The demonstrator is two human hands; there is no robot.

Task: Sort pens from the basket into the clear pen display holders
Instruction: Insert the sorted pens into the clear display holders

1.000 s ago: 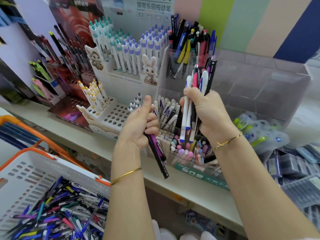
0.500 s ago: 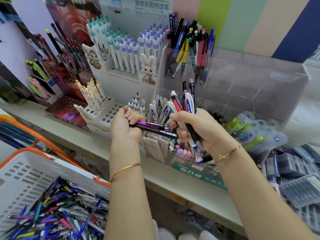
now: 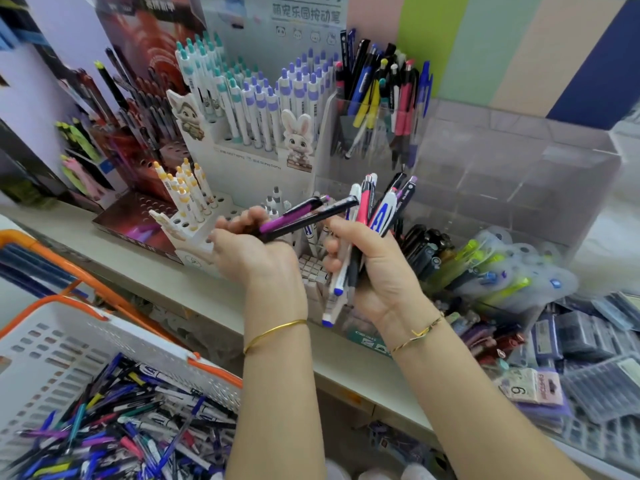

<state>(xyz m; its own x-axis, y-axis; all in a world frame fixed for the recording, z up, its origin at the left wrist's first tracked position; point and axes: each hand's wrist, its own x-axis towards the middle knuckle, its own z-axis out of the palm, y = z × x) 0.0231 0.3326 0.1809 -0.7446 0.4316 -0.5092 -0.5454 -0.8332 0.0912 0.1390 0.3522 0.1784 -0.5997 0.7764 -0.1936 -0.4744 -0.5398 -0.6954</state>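
left hand [image 3: 254,252] grips two dark pens [image 3: 304,216], right hand [image 3: 375,271] clutches a bunch [image 3: 372,216]; basket [image 3: 69,344] looks full, clear holder [image 3: 381,133] partly stocked.

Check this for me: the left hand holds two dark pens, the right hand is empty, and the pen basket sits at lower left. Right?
Not quite. The head view shows the right hand gripping a bundle of pens, not empty. The left hand does hold two dark pens, and the basket is at lower left.

Rabbit cutout [image 3: 297,140] on white card stand [image 3: 242,159]; striped wall [image 3: 485,46] behind; wrapped packs [image 3: 588,336] right.
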